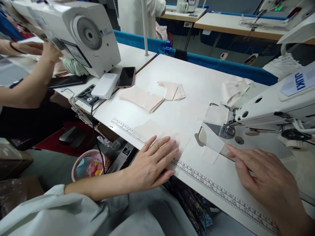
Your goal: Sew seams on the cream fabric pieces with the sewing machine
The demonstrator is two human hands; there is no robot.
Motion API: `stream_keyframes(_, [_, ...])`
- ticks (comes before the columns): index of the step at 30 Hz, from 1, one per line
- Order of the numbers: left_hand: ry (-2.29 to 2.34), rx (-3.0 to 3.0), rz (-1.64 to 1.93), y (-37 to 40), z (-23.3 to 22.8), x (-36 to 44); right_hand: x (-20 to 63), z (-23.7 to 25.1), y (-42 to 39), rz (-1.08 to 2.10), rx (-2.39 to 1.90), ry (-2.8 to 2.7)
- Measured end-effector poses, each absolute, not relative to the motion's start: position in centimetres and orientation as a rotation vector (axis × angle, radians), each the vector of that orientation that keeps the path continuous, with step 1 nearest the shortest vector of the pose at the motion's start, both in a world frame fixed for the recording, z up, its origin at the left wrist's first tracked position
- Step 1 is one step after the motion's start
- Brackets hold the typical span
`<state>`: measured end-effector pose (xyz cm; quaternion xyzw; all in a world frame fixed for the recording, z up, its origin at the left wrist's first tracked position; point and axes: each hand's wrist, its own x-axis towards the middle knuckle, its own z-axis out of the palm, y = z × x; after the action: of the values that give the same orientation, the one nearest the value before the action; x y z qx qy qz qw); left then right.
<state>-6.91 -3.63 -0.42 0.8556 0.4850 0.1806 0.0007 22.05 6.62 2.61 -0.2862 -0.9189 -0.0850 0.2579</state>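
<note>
My left hand [158,160] lies with its fingers stretched out at the table's front edge. Under and beyond its fingertips is a pale fabric piece [149,128], nearly the colour of the table. At the sewing machine, my right hand [265,175] has its fingertips drawn together at the corner of a thin white sheer piece [213,142]; the exact grip is partly hidden. That piece reaches to the presser foot [228,131]. Farther back lie a stack of pale pink fabric pieces [141,97] and a smaller curved stack [172,90].
A crumpled pale cloth [236,90] lies behind the machine head [278,98]. A ruler strip [209,183] runs along the front edge. To the left are a phone [126,77], a white power bank [105,86] with a cable, another sewing machine [83,36] and a co-worker's arms [31,75].
</note>
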Motion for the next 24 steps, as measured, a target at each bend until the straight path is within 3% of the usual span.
stream_keyframes(18, [1.434, 2.702, 0.544, -3.5, -0.7, -7.3, 21.8, 2.8, 6.7, -0.219, -0.733, -2.49])
stream_keyframes(24, [1.291, 2.818, 0.811, -3.6, -1.7, -8.6, 21.1, 3.5, 5.4, 0.138, -0.749, -2.407])
